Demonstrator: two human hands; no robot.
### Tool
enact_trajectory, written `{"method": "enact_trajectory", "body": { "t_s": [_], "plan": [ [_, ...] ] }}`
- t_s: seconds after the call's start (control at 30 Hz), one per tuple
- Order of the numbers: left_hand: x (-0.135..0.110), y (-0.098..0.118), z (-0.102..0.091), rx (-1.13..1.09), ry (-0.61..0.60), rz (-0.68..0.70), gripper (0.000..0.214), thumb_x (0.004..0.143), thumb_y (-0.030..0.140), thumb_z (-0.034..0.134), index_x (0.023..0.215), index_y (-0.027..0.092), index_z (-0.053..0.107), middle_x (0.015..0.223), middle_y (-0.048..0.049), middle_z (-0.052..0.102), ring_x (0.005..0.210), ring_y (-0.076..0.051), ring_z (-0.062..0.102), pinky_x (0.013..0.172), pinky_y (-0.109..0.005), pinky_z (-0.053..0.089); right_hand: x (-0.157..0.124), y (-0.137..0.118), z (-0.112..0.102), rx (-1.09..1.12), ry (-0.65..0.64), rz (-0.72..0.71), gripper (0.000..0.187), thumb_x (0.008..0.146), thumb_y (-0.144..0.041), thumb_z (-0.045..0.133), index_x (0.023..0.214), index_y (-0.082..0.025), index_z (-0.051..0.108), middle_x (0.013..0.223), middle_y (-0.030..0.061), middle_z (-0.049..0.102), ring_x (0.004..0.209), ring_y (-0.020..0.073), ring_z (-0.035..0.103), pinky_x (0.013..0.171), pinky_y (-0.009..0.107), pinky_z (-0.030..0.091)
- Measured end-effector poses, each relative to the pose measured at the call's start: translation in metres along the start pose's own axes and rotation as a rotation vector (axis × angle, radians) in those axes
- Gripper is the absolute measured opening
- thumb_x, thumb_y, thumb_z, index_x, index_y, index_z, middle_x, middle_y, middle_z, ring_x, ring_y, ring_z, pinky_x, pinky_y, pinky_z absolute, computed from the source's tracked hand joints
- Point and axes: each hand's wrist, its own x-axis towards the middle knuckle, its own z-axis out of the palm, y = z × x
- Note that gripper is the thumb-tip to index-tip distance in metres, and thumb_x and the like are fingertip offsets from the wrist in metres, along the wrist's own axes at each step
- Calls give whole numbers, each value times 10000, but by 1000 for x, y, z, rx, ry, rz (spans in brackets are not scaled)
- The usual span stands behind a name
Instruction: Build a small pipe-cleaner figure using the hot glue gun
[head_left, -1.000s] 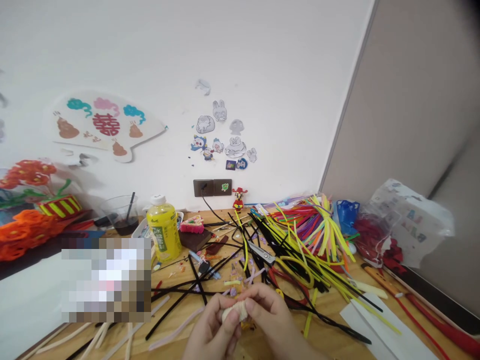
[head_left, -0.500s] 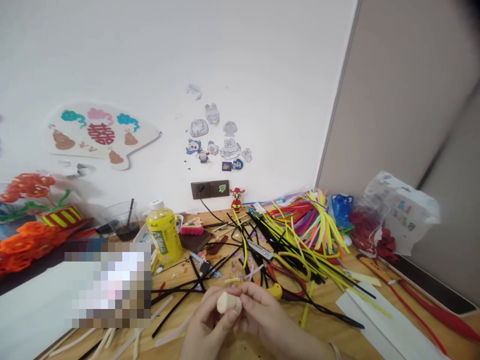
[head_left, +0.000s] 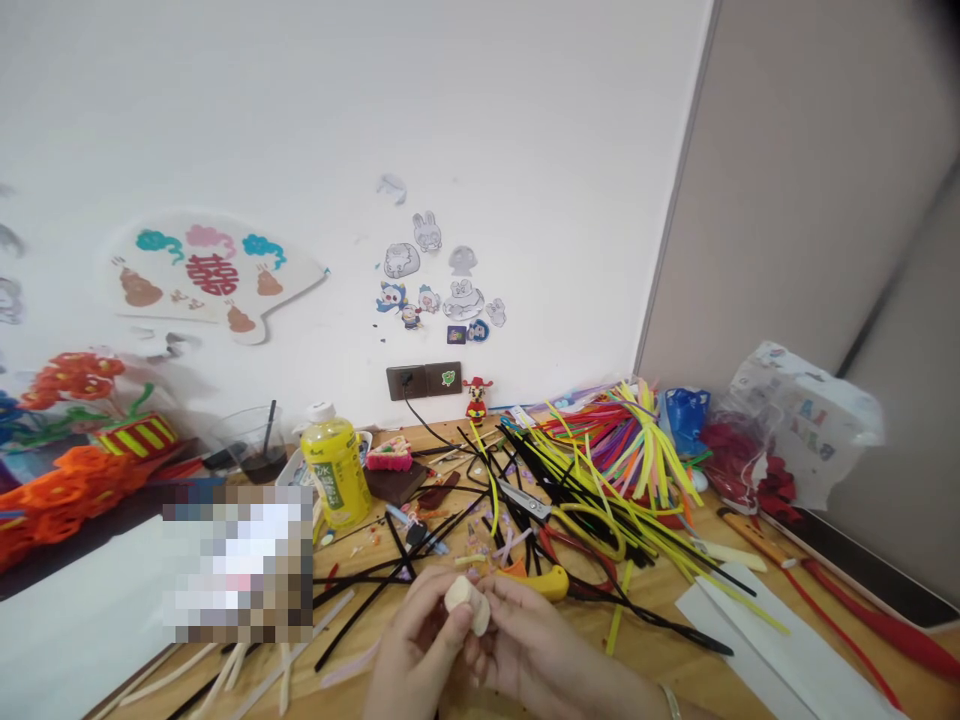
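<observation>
At the bottom middle of the view, my left hand [head_left: 416,650] and my right hand [head_left: 529,640] meet over the wooden table [head_left: 660,650]. Both pinch a small cream-coloured fuzzy coil [head_left: 466,603] between thumbs and fingertips, held just above the table. Right behind my hands lie several black pipe cleaners [head_left: 390,575] and a yellow-handled tool [head_left: 551,582]. A bracelet [head_left: 670,700] shows on my right wrist.
A yellow drink bottle [head_left: 335,478] stands left of centre. Scissors [head_left: 525,500] lie among a heap of coloured pipe cleaners [head_left: 637,450]. White paper strips [head_left: 765,650] lie at the right, plastic bags [head_left: 795,420] behind them, orange craft flowers [head_left: 67,470] at the far left.
My fingers have turned the cream coil between them, and my hands have stayed in the same spot. The view has shifted slightly to the left.
</observation>
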Motion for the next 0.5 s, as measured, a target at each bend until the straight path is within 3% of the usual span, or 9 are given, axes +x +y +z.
{"method": "enact_trajectory", "body": {
  "t_s": [0.07, 0.17, 0.3, 0.5],
  "plan": [
    [1, -2, -1, 15, -3, -4, 391, 621, 498, 687, 879, 205, 704, 841, -67, 658, 688, -209, 599, 607, -290, 501, 0, -1, 1, -4, 7, -2, 302, 683, -363, 731, 796, -123, 586, 620, -3, 603, 522, 71, 555, 542, 193, 415],
    [2, -2, -4, 95, 45, 48, 406, 655, 464, 675, 993, 239, 679, 928, -64, 679, 800, -231, 613, 713, -298, 494, 0, 1, 0, 5, 21, -20, 311, 673, -358, 740, 797, -124, 579, 617, -1, 611, 525, 73, 562, 546, 197, 415],
    [3, 2, -6, 293, 19, 220, 321, 704, 417, 638, 974, 257, 703, 992, -78, 670, 940, -262, 584, 821, -306, 453, 1, 4, -2, -11, 30, -24, 318, 674, -365, 737, 797, -130, 562, 628, 4, 627, 533, 72, 567, 561, 199, 414],
    [6, 1, -9, 423, 9, 254, 328, 707, 389, 629, 995, 246, 696, 974, -94, 663, 922, -289, 586, 801, -330, 451, -1, 5, -3, -32, 49, -58, 338, 675, -391, 729, 789, -137, 537, 665, 17, 630, 547, 82, 568, 576, 213, 416]
  ]
}}
